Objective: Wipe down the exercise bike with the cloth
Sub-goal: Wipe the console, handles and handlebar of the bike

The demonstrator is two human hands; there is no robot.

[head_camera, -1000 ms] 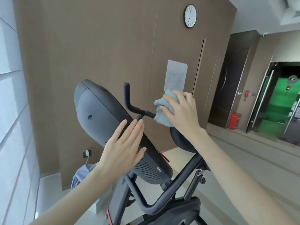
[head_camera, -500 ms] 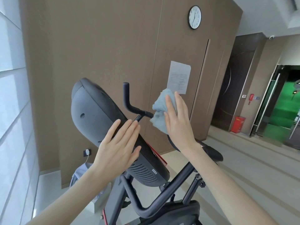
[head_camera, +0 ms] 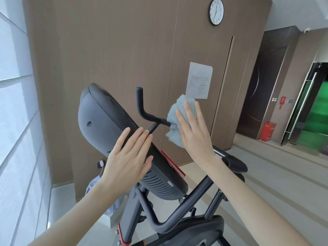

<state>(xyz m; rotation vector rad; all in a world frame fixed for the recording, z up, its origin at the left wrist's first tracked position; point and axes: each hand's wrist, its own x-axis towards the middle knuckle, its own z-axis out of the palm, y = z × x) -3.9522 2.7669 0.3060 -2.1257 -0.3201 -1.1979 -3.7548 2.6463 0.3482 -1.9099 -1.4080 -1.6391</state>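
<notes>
The black exercise bike [head_camera: 179, 215] fills the lower middle, its dark console [head_camera: 106, 121] tilted up to the left. A black handlebar [head_camera: 142, 107] rises behind the console. A light blue cloth [head_camera: 174, 119] is pressed against the handlebar's right part by my right hand [head_camera: 193, 128], fingers straight and pointing up. My left hand [head_camera: 127, 160] lies flat and open on the console's back edge, holding nothing. The handlebar's right end is hidden behind the cloth and hand.
A brown panelled wall [head_camera: 124, 50] with a taped paper sheet [head_camera: 199, 80] and a clock [head_camera: 216, 11] stands just behind the bike. A white tiled wall [head_camera: 16, 121] is on the left. Bluish fabric [head_camera: 95, 189] lies on the floor beside the bike.
My right hand has slid up along the handlebar with the cloth and its fingers have straightened. My left hand has stayed on the console.
</notes>
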